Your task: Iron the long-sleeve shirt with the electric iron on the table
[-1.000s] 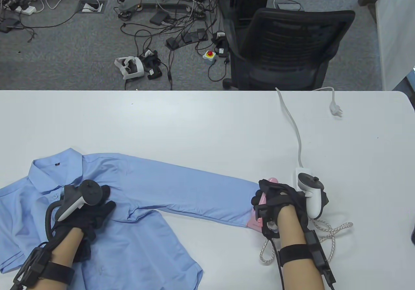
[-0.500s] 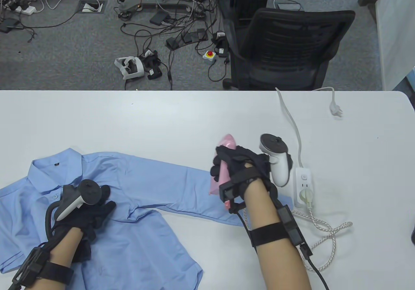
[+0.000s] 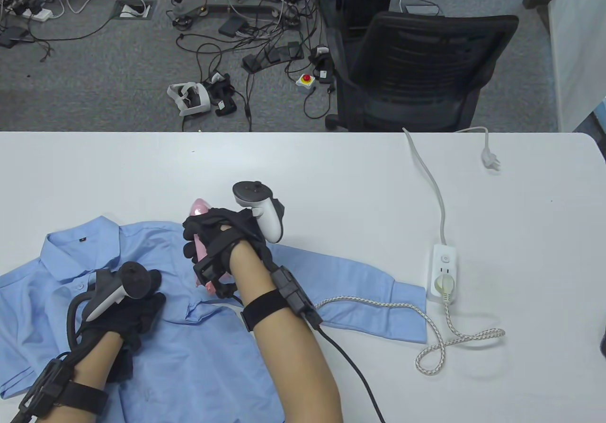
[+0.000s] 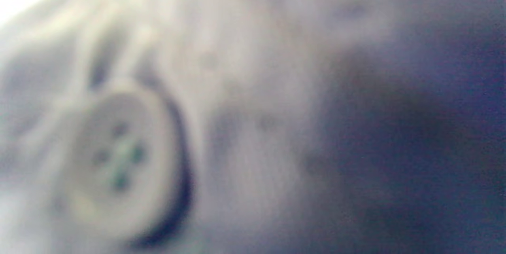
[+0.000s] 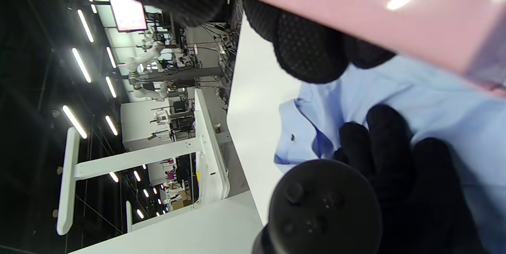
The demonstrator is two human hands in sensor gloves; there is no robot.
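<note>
A light blue long-sleeve shirt (image 3: pixel 199 347) lies flat at the table's front left, its sleeve (image 3: pixel 350 286) stretched out to the right. My right hand (image 3: pixel 208 238) grips the pink iron (image 3: pixel 198 210), which stands on the sleeve's shoulder end next to the collar. My left hand (image 3: pixel 142 312) rests flat on the shirt's chest with straight fingers, just left of the iron. The right wrist view shows the pink iron (image 5: pixel 375 12) with my gloved fingers (image 5: pixel 308 48) curled round it, above the shirt (image 5: pixel 435 107) and my left hand (image 5: pixel 395 159). Only blurred fabric and a button (image 4: pixel 122 159) fill the left wrist view.
A white power strip (image 3: pixel 442 271) lies right of the cuff, with the iron's braided cord (image 3: pixel 445 342) plugged in, looped on the table and trailing across the sleeve. Its own white cable (image 3: pixel 428 177) runs to a loose plug (image 3: pixel 490 160). A black office chair (image 3: pixel 416 68) stands beyond the table's far edge.
My right hand has slid the iron left along the sleeve, from the cuff to the shoulder, dragging the braided cord after it. My left hand has stayed on the shirt.
</note>
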